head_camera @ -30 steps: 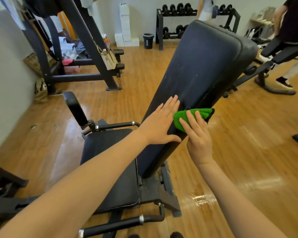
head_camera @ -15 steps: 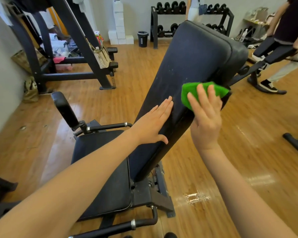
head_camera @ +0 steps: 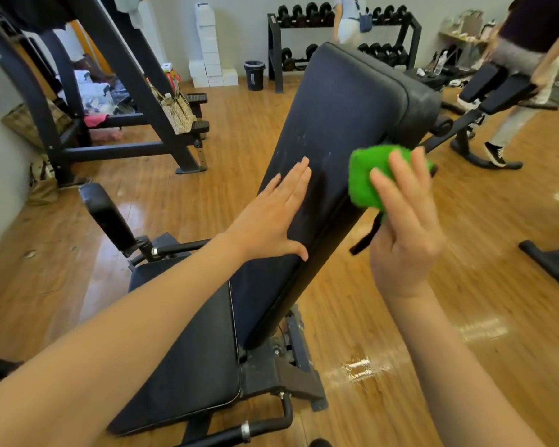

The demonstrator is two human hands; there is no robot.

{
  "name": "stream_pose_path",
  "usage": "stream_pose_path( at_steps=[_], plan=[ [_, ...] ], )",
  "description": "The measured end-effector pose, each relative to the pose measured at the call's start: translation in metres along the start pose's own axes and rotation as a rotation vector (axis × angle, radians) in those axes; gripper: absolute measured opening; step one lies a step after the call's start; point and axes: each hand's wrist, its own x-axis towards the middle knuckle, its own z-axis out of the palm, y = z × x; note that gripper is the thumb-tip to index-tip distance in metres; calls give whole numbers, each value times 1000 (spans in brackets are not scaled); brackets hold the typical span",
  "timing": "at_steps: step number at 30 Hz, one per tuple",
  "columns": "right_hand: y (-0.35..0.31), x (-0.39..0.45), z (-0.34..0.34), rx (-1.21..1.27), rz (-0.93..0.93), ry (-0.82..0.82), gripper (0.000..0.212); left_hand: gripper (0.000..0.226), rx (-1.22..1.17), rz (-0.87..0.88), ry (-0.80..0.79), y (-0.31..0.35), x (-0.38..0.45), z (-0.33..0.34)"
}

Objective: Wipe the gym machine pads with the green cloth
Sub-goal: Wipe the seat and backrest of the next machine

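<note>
Both hands work the back pad (head_camera: 342, 117): my left hand (head_camera: 271, 217) lies flat, bracing it, while my right hand (head_camera: 404, 227) presses the green cloth (head_camera: 365, 175), mid-frame, fingers straight, against its right edge.

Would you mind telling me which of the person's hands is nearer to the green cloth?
Right. The right hand presses straight fingers on the green cloth at the backrest pad's right edge; the left hand lies flat on the pad's face, apart from the cloth.
</note>
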Motion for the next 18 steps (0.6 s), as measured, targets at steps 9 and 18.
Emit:
stream_pose_path(
  at_steps=[9,18],
  plan=[
    [29,-3,29,-130,15,-38,26,137,64,77,-78,5,20,-17],
    [-1,-51,9,66,55,-267,31,135,62,80,-65,7,16,-17]
  ],
)
